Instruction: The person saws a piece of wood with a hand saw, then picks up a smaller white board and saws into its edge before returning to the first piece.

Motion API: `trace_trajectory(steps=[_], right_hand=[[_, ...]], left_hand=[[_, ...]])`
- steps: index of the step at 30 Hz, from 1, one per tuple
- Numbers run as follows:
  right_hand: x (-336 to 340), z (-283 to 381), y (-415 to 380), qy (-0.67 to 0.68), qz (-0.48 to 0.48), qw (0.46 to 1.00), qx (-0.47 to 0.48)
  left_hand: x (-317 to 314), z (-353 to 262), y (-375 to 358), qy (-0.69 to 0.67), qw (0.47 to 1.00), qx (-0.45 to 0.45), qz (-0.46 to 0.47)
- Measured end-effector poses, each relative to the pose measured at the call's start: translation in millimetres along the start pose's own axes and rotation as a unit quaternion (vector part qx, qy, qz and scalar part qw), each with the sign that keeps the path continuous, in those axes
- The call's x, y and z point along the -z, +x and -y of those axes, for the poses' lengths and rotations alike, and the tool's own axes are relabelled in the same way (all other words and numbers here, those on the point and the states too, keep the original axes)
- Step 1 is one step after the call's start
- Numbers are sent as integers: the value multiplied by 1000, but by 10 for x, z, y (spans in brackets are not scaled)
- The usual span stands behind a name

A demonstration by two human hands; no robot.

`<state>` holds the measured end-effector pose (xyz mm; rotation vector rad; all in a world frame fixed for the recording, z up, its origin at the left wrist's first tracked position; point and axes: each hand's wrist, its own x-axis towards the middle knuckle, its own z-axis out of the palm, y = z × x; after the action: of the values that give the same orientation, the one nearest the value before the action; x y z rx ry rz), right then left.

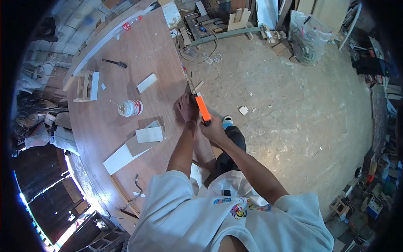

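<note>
My right hand (213,129) is closed round the black lower end of an orange-and-black tool (202,108), just off the table's right edge. Thin dark shapes run up from the tool's far end; I cannot make out whether they belong to it. My left hand (187,108) lies on the brown tabletop (159,54) at that edge, left of the tool, fingers slightly apart. A small pale wood piece (199,86) shows just beyond the tool. Left of my hands are a white block (147,83), an open jar (131,108) with a stick in it, and stacked white boards (150,135).
A small wooden frame (87,86), a black tool (115,63) and a bottle (132,23) are on the table. Wood scraps (244,110) lie on the floor (285,126). A clear bag (310,40) and boards stand at the back. My foot (227,121) is beside the table.
</note>
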<state>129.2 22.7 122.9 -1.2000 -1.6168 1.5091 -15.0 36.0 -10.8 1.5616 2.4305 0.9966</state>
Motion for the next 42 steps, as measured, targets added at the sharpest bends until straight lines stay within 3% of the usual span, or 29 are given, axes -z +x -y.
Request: trace_trajectory(steps=[2, 3, 4, 6, 9, 12, 15, 16, 18, 19, 22, 24, 26, 29, 31, 33, 35, 38, 42], right_hand=[[-63, 86, 118, 2, -4, 1000, -2], [-68, 104, 66, -1, -5, 1000, -10], [-35, 83, -107, -35, -2, 999, -20], [170, 267, -677, -39, 20, 998, -39], [521, 829, -1389, 16, 45, 994, -97], [503, 772, -1292, 12, 51, 994, -98], [92, -39, -525, -71, 11, 997, -24], [17, -36, -182, -35, -2, 999, -31], [-70, 22, 104, 7, -13, 999, -43], [-69, 70, 125, -8, -11, 1000, -29], [82, 245, -382, -75, 13, 996, -52], [322, 606, -936, -53, 32, 998, -33], [491, 903, -1323, 18, 41, 994, -96], [419, 737, -1074, 4, 12, 997, -75], [170, 99, -530, -58, 12, 996, -62], [-34, 7, 114, 40, -27, 999, -25], [-78, 62, 264, 25, -22, 999, -8], [7, 49, -138, -87, 0, 995, -40], [454, 761, -1232, -3, 28, 996, -82]], left_hand=[[-137, 172, -59, 83, 994, 54, 40], [-298, 277, -151, 162, 982, -28, -87], [-212, 172, -109, 160, 983, -28, -88], [6, -16, -14, 64, 996, 64, -1], [143, -122, 45, 21, 999, 31, 23], [109, -132, 33, 16, 999, 34, -1], [-4, 2, -34, 10, 1000, -29, 0], [-41, 13, 1, 13, 999, -30, -7], [-82, 25, -23, 93, 994, 53, 19], [-72, 35, -39, 94, 994, 51, 24], [-7, -48, 37, 56, 998, 18, -34], [76, -103, 47, 67, 995, 68, 12], [-42, 85, 9, 50, 997, 44, 27], [48, -35, 22, 20, 999, 13, 39], [74, -122, 9, 6, 999, 11, 32], [-47, -20, -21, 62, 998, 28, 15], [-219, 225, 38, 79, 996, 28, 12], [-347, 394, -86, 79, 996, 44, 27], [39, -33, 79, 1, 998, 50, 39]])
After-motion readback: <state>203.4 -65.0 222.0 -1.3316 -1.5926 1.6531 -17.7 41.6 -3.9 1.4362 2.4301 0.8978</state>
